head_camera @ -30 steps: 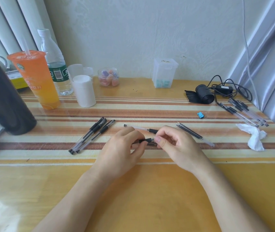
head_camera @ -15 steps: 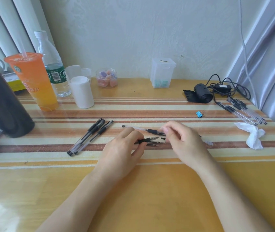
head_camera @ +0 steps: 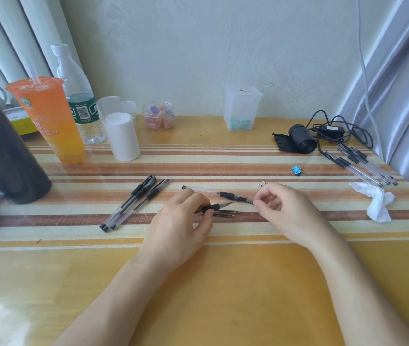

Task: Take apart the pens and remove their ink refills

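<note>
Hands have parted since a second ago: left hand (head_camera: 181,226) pinches the black rubber-gripped pen section with pointed ink refill (head_camera: 214,207) just above the striped wooden desk (head_camera: 198,156), so the joint looks undone, with the refill next to pull. Right hand (head_camera: 290,211) has shifted right, fingers curled, thumb and forefinger meeting at the tip of the clear plastic pen (head_camera: 213,193) lying on the desk; actual grip cannot be told.

Nothing legible | 10 o'clock: water bottle (head_camera: 80,96), green label, barcode with digits too small to read | 10 o'clock: orange drink cup (head_camera: 49,118), round green-white logo, pale characters beneath, illegible | 9 o'clock: capped pens (head_camera: 133,203), white clip print, unreadable
</note>
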